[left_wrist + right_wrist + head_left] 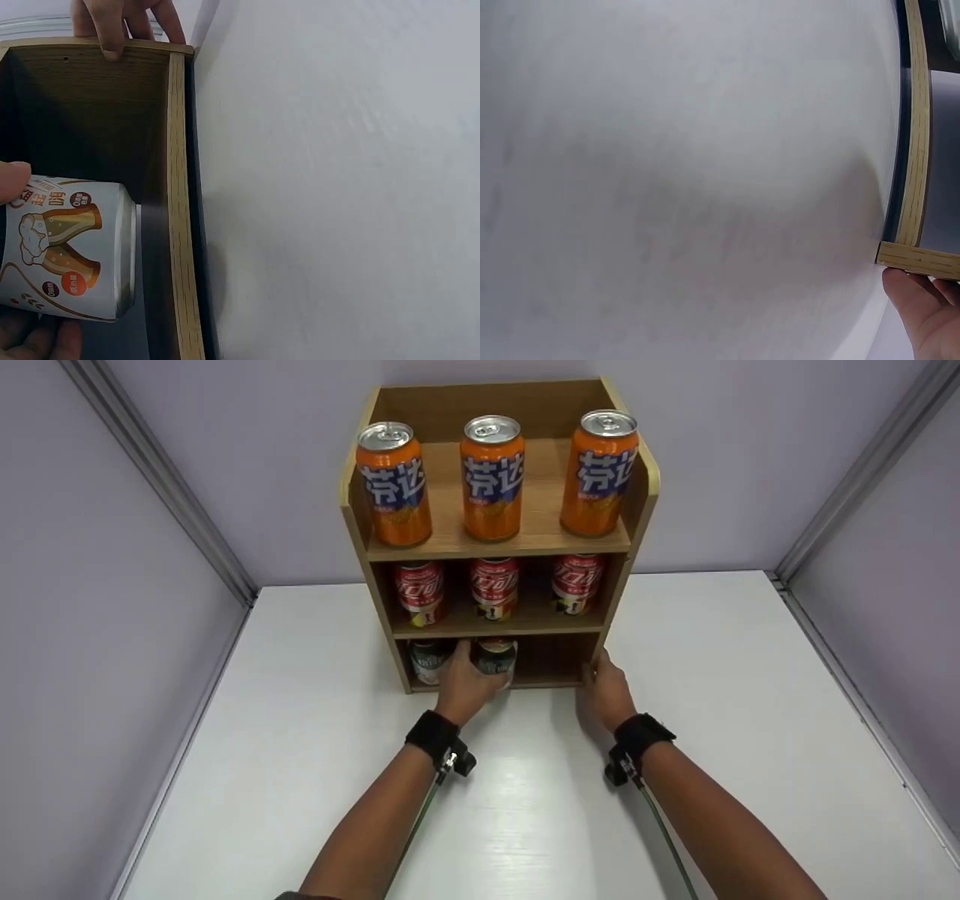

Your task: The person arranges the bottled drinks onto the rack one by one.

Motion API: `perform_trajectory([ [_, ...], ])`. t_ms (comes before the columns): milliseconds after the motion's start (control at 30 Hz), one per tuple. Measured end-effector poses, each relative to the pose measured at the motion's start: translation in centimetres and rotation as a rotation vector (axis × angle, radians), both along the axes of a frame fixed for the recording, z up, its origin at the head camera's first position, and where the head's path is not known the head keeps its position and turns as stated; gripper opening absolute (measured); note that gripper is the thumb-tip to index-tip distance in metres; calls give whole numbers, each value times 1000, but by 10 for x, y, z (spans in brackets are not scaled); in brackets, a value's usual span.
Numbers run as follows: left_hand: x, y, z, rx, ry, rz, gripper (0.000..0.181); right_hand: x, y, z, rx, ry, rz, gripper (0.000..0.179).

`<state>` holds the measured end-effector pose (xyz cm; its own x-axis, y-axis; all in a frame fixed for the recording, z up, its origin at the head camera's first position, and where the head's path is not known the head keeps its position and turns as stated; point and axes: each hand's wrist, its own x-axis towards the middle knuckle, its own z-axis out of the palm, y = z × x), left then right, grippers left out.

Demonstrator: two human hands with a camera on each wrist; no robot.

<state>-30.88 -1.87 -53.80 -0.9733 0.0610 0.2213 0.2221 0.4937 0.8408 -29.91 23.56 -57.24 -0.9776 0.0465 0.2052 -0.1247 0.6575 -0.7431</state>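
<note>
On the bottom tier of a wooden shelf (495, 634), my left hand (470, 684) grips a white drink can (71, 251) with drawings of beer glasses on it. Its digits lie on both sides of the can, which stands upright. Another dark-and-white can (429, 661) is just to the left of that hand. My right hand (611, 690) holds the front edge of the shelf's right side panel low down, near the table. In the left wrist view, one digit of the right hand (112, 26) bends over that panel's edge.
Three orange soda cans (492, 484) stand along the top tier. Behind the middle opening are three red cans (495, 585). The shelf stands on a white table (315, 780), enclosed by pale walls (97, 660) with metal corner rails.
</note>
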Motion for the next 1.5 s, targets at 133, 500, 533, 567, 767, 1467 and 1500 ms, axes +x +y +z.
perform_trajectory([
  [133,-6,3,2,-39,-23,36,87,0,-2,1,-8,-7,-7,30],
  [500,-16,12,4,-11,-69,38,67,-1,0,1,-3,-14,-32,16],
  [533,-17,12,3,-7,-64,31,57,-1,0,1,-2,-12,-32,16],
  [567,-18,12,3,-8,-58,26,48,-1,0,1,-4,-12,-32,17],
  [767,-23,14,1,-45,-23,24,45,-1,0,2,-21,-17,-30,28],
  [1467,-26,13,-4,-6,-77,21,42,0,0,2,-23,-49,-12,29],
  [1500,-26,13,-4,5,-74,19,36,0,0,2,-26,-51,-12,30],
])
